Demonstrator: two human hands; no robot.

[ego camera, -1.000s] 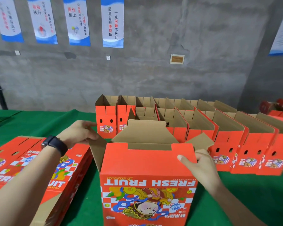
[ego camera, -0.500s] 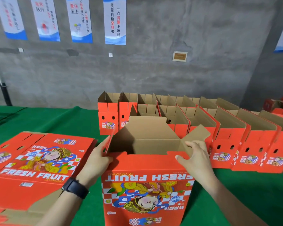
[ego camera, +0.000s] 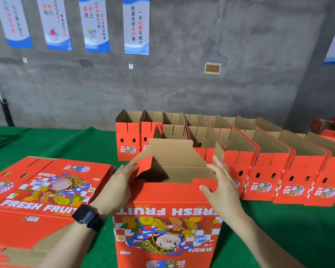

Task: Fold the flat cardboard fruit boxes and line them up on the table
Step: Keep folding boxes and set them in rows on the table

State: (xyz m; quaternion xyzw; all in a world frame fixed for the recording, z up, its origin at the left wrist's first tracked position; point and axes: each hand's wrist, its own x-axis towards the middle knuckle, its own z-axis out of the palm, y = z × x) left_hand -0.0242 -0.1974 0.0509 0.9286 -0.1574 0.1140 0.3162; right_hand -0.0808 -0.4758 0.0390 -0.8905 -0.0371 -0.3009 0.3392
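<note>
Since a moment ago the left hand [ego camera: 122, 182] has tipped the red side flap [ego camera: 145, 165] inward over the one upright red cardboard fruit box [ego camera: 168, 219] at the near table edge. Its fingers are straight against the flap. The right hand [ego camera: 220, 186], also flat and gripping nothing, lies against the brown right flap [ego camera: 218, 153]. One stack of flat red boxes [ego camera: 46, 190] sits just left. Six folded boxes [ego camera: 263, 180] show red ends, with more behind that I cannot count. Green tablecloth [ego camera: 66, 144] shows between stack and row.
</note>
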